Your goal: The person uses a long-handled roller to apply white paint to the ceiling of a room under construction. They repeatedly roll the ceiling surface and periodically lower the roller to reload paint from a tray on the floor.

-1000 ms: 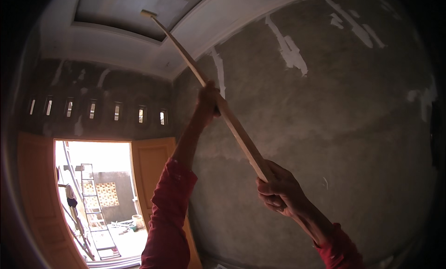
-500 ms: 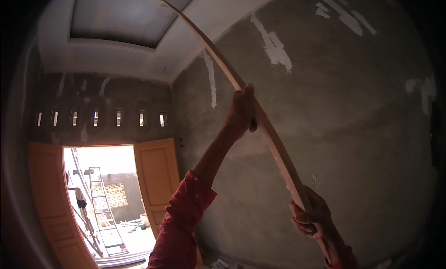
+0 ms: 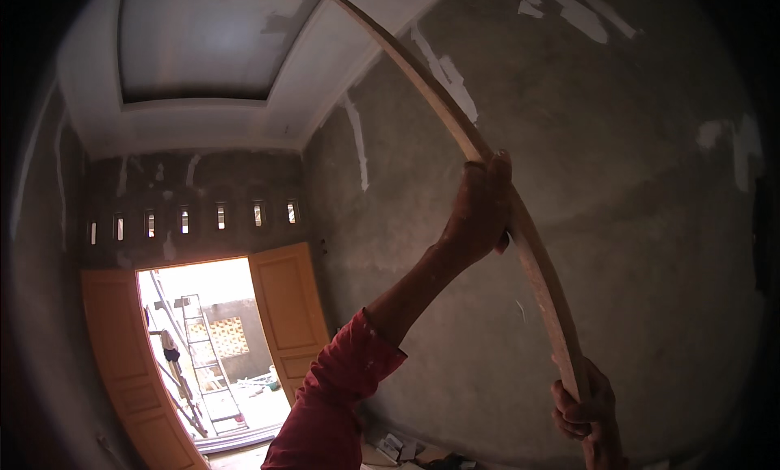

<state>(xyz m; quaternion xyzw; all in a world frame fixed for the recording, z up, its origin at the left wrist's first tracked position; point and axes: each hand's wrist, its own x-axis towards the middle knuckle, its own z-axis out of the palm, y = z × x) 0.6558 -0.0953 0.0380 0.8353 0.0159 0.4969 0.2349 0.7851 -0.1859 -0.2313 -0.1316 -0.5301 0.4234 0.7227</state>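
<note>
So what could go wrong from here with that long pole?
The wooden pole runs out of the top of the view, so its unseen far end might knock the recessed ceiling.

The left grip and right grip hold it; if one slipped, it could swing into the grey wall.

Clutter at the wall's foot might trip someone.

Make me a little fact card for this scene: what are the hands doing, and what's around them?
Left hand: grips the wooden pole, higher up
Right hand: grips it lower down
Pole's upper end: out of view
Wall: grey, with white streaks
Ceiling: recessed panel
Doors: open
Outside: ladder, bright light
</note>
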